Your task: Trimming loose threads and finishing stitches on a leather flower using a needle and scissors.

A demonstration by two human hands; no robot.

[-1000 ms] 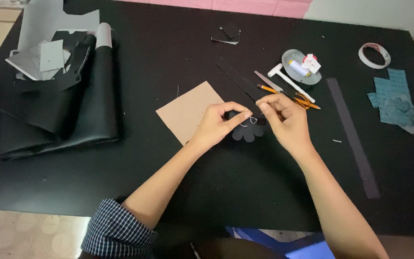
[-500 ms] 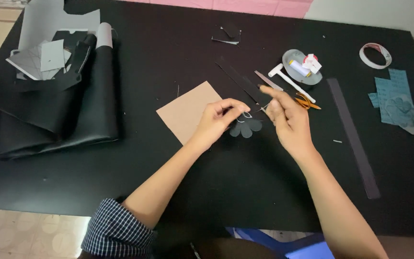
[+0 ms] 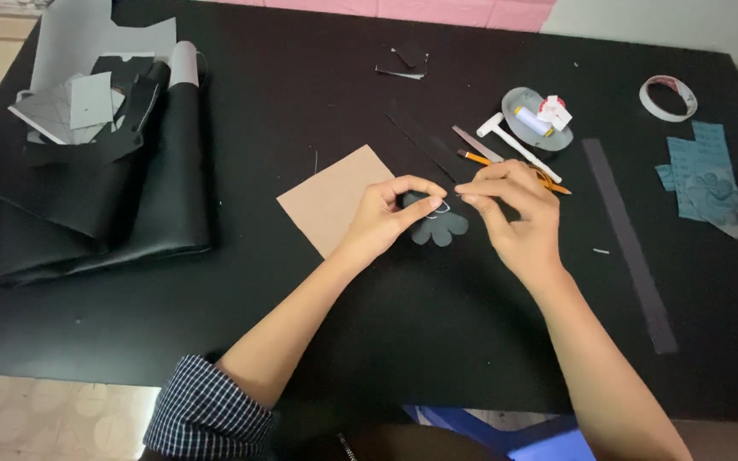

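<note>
At nine o'clock on the black table point(image 3: 215, 341) lies a pile of folded black material point(image 3: 104, 213). Near the middle sits a brown card point(image 3: 330, 205). The left hand point(image 3: 386, 218) rests just past the card, its thumb and finger pinched on the edge of a dark flower shape point(image 3: 442, 226). The right hand point(image 3: 514, 213) is at three o'clock from the flower, its fingertips pinched on something too thin to make out. A roll of tape point(image 3: 668, 96) lies at two o'clock.

Black table point(image 3: 215, 341) on pale tiled floor point(image 3: 44, 418), pink wall point(image 3: 437, 13) behind.
</note>
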